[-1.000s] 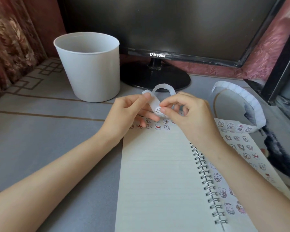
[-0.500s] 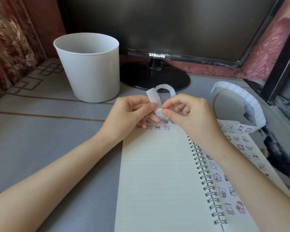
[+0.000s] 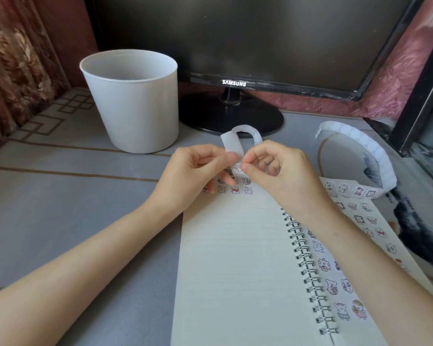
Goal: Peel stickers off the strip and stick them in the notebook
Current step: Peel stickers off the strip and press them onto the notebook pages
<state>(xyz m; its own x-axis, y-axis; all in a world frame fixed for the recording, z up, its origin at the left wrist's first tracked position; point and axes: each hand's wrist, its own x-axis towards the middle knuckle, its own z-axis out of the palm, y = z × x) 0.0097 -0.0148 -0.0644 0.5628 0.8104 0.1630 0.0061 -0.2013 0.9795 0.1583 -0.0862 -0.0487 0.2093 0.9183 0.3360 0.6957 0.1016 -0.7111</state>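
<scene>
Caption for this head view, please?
Left hand and right hand pinch a curled white paper sticker strip above an open spiral notebook.

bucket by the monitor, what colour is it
The bucket is plain white, no pattern, seen best in the head view.

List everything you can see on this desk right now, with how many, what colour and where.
notebook: 1, white, open, near centre
stickers: many, mixed colours, on both pages
short strip: 1, white, looped, above the notebook's top edge
long strip: 1, white, curled right of the notebook
bin: 1, white, back left
monitor: 1, black, at the back
table: 1, grey, under everything
left hand: 1, pinching the short strip
right hand: 1, pinching the short strip
</scene>
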